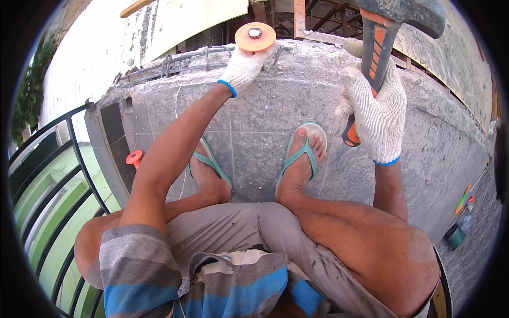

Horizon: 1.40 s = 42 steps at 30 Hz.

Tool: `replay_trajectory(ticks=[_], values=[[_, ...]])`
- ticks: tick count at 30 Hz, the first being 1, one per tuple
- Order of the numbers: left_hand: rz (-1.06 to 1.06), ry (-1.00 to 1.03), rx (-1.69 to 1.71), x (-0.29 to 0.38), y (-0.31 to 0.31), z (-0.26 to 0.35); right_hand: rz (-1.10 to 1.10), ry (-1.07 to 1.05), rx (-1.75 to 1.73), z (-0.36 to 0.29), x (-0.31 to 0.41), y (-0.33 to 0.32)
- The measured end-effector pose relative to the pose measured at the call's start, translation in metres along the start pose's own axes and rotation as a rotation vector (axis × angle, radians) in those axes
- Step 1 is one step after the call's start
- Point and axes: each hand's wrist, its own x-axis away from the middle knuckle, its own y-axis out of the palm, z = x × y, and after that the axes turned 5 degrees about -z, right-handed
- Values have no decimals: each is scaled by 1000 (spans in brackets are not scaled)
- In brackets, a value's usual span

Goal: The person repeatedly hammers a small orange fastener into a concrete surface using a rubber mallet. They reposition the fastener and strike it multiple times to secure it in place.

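Observation:
My left hand [243, 74], in a white knit glove with a blue cuff, grips a chisel at the broken concrete edge [314, 59]. The chisel's round orange hand guard [241, 39] and its metal striking end face up; its shaft and tip are hidden beneath. My right hand [383, 115], gloved the same way, is wrapped around the black and orange handle of a hammer [375, 55]. The dark hammer head is raised near the top of the view, to the right of the chisel. Bent steel rebar [187, 59] lies exposed along the edge, left of my left hand.
My sandalled feet [304, 149] stand on dusty grey tiles [254, 159]. A second orange-guarded tool [134, 157] is by the left tiled edge, near a black metal railing [73, 135]. Beyond the concrete edge are boards [206, 24] and an opening with beams. A green container [454, 237] sits lower right.

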Motion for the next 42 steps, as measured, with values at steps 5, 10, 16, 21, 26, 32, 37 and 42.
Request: replay_trajectory(ticks=[5, 10, 16, 21, 26, 32, 37, 42], values=[[-20, 122, -80, 5, 7, -2, -32, -231, 156, -6, -30, 22], [-23, 244, -226, 6, 5, -3, -379, 22, 322, 12, -30, 39], [-79, 64, -195, 2, 2, -9, -42, -126, 277, -29, -35, -17], [-75, 100, -144, 1, 4, -16, 249, -308, -84, -82, -44, -61], [-35, 97, -100, 0, 6, -16, 218, -365, -42, -68, -56, -15], [18, 453, -443, -3, -4, -32, -407, 0, 373, 29, -34, 41], [-137, 110, -549, 6, -11, -35, -135, -127, 256, 12, -35, 6], [74, 55, -97, -12, -18, 6, 132, -159, -70, -83, -50, -41]])
